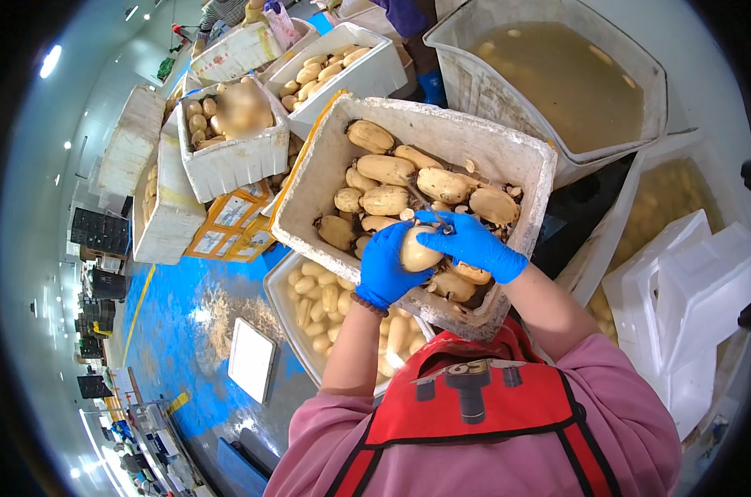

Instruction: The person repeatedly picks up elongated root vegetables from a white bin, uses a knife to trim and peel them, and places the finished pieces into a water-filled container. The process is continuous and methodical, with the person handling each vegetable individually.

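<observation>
A pale, smooth lotus root (416, 252) is held over the white foam box (309, 240) in front of me. My left hand (387, 267), in a blue glove, is wrapped round its left side and underside. Also gloved in blue, my right hand (477, 247) is closed at its upper right, fingers bent over the top end. Whether a small tool is hidden in those fingers I cannot tell. Under and beyond my hands, several brownish lotus roots (386, 170) with dark ends lie in the box, with stubs and a thin dark stem among them.
Below left, a white tub (281, 283) holds pale, clean lotus roots. Foam boxes (237, 168) of lotus roots stand at the far left. A tub of murky water (491, 91) is at the far right. White foam pieces (682, 290) lie right. Another person's boot (432, 87) shows beyond.
</observation>
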Motion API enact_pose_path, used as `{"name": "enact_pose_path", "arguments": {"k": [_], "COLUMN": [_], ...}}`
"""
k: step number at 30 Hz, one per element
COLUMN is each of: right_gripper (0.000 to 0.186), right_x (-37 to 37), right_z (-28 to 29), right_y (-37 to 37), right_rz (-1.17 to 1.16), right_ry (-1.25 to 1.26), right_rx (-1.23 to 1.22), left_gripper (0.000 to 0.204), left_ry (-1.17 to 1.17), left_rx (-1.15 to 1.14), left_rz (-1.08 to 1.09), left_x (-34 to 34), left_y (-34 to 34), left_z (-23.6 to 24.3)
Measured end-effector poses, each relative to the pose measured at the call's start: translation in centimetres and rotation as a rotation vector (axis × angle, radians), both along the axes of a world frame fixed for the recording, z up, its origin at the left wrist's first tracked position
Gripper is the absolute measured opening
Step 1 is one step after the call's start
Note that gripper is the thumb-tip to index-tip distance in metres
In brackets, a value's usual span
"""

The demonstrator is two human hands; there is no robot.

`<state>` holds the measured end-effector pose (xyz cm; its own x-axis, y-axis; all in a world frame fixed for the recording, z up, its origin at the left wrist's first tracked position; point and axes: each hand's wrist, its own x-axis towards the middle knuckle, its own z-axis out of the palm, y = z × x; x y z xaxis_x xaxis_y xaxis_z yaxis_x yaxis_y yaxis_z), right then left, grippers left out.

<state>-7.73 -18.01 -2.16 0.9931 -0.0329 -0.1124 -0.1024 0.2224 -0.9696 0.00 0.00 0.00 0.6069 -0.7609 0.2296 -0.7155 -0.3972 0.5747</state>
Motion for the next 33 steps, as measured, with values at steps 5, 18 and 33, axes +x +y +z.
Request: {"name": "enact_pose_path", "arguments": {"k": [5, 18, 33], "right_gripper": [0.049, 0.047, 0.022], "right_x": [-0.8, -0.6, -1.2], "right_z": [-1.9, -2.1, 1.2], "right_y": [0.9, 4.0, -2.0], "right_rz": [-0.032, -0.443, -0.26], "right_ry": [-0.064, -0.034, -0.182], "right_rx": [-0.029, 0.299, -1.235], "left_gripper": [0.078, 0.078, 0.085], "left_ry": [-0.058, 1.784, 0.612], "left_rx": [0.04, -1.113, -0.429], "left_rz": [-0.061, 0.097, 0.277], "left_x": [-0.7, -0.6, -0.1], "left_y": [-0.3, -2.9, -1.9], "left_z": [0.7, -3.6, -3.5]}}
